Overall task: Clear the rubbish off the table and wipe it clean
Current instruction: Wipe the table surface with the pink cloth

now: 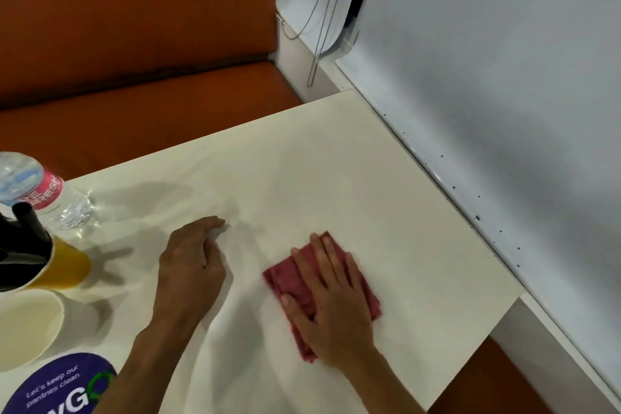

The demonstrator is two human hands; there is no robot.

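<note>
- A round purple sticker (64,386) with white lettering is lying flat at the near left corner of the table (336,161), cut off by the frame.
- My two bare forearms are reaching in over the near edge.
- A white paper cup (30,326) is standing open-mouthed by the left edge, just beyond the sticker.
- My right hand (332,306) is pressing flat on a folded red cloth (285,274), fingers straight and slightly spread, nothing curled round it. The cloth is lying on the table's near right part, well short of the right edge, and it is sticking out past my fingers on both sides.
- My left hand (191,262) is resting palm-down on the bare table to the left of the cloth and apart from it. The fingers are relaxed, the tips are touching the surface, and it is holding nothing.
- A yellow cup (69,267) is standing by the left edge behind the white one, with a black object (23,245) sitting over its top; what that object is, I cannot tell.
- A clear water bottle (40,191) with a pink label is standing just behind the yellow cup, near the far left corner.
- An orange bench (134,94) is running along beyond the far edge.
- A pale wall (504,77) is running along the right edge, and thin cords (322,10) are hanging past the far right corner.
</note>
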